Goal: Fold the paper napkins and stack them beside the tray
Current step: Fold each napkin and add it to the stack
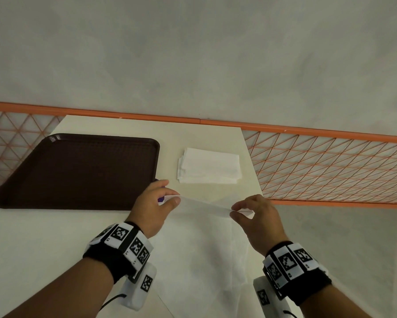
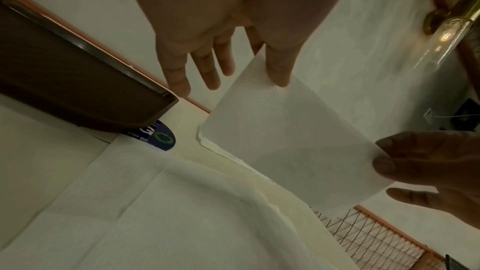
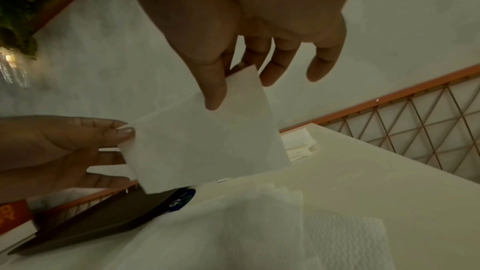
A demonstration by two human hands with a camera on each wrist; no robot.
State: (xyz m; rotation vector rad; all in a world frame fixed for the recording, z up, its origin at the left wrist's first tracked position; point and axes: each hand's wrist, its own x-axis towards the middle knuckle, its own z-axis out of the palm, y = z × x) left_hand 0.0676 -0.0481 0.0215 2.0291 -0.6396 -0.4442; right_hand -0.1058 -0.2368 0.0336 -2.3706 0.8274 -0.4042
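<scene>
From the head view the folded napkin appears only as a thin edge-on strip stretched between the left hand and the right hand, lifted off the tabletop; both wrist views show its broad white face instead. The left wrist view has the left thumb pressed on one end of the napkin with the other three visible fingers spread loose behind it, and the right hand pinching the opposite end; the right wrist view mirrors this, the right thumb on the sheet and the left hand pinching its far corner between thumb and forefinger; so each hand is closed in a pinch on the one napkin.

Only the wrist views reveal a round blue sticker with a green recycling mark, lying on the tabletop and partly under the tray's corner; the head view shows just a sliver of it by the left hand. Only the left wrist view catches a glass lamp with brass fittings on the wall.

Counted: one brown tray; one stack of folded napkins just right of the tray, its layers too fine to count; one napkin in hand; unfolded white napkins spread near the person, number unclear.

The tray holds nothing visible; an orange lattice railing runs behind the tabletop.
</scene>
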